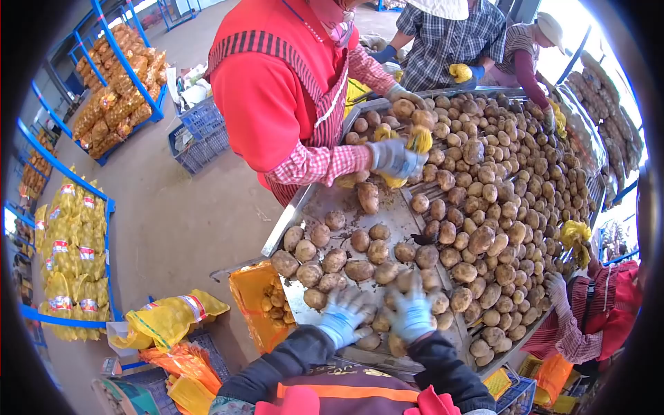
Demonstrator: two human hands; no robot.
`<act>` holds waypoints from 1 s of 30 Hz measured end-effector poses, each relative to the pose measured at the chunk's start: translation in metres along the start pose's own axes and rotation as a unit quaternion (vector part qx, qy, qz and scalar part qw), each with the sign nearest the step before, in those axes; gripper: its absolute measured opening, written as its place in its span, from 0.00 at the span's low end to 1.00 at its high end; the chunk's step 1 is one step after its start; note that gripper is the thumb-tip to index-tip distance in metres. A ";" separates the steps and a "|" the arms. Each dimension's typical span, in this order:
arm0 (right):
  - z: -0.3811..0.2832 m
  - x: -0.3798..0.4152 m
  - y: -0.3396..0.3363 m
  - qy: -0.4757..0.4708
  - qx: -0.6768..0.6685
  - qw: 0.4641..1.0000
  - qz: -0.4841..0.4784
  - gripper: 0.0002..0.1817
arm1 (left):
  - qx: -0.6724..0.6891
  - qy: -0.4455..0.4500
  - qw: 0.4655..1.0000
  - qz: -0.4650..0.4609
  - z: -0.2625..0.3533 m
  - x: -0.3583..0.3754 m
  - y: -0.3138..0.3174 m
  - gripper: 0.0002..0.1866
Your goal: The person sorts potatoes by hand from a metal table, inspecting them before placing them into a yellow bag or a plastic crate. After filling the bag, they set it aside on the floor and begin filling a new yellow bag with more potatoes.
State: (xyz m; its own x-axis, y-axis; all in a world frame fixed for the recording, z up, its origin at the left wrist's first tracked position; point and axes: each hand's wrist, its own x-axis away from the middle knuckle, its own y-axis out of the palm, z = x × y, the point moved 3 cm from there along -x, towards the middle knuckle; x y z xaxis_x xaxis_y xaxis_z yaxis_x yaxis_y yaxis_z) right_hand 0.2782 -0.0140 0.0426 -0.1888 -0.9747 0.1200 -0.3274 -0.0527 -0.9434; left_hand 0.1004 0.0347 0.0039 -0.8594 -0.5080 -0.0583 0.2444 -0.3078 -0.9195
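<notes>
Blue metal racks [126,57] stand on a smooth greyish-brown floor [181,232], bright light [612,38] glaring upper right.

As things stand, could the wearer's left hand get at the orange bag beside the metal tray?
Probably yes: the left hand looks open, and the orange bag is close on its own side, with only low potatoes and tray edge seemingly between.

Potatoes [482,239], ctr–3 o'clock: were matt, rough, soil-dusted. Tabletop [325,205], ctr: was metal, smooth, semi-glossy, dirt-smeared. Gloves [413,318], 5–6 o'clock: looked cloth, matt. Bag [162,321], 8 o'clock: was plast. mesh, slightly glossy. Crates [200,146], 10 o'clock: were rigid plast.
</notes>
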 end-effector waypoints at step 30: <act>-0.045 -0.035 -0.005 -0.112 -0.114 0.985 0.062 0.34 | 0.768 -0.244 0.582 0.110 -0.022 -0.012 -0.022 0.37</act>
State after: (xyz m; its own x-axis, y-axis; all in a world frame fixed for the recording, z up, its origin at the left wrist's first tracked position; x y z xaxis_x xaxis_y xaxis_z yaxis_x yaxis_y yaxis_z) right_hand 0.2444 0.0300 0.0570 -0.0386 -0.9954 -0.0871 -0.5183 0.0945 -0.8500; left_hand 0.0955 0.0655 0.0167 -0.5925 -0.7244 0.3523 0.7601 -0.3579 0.5423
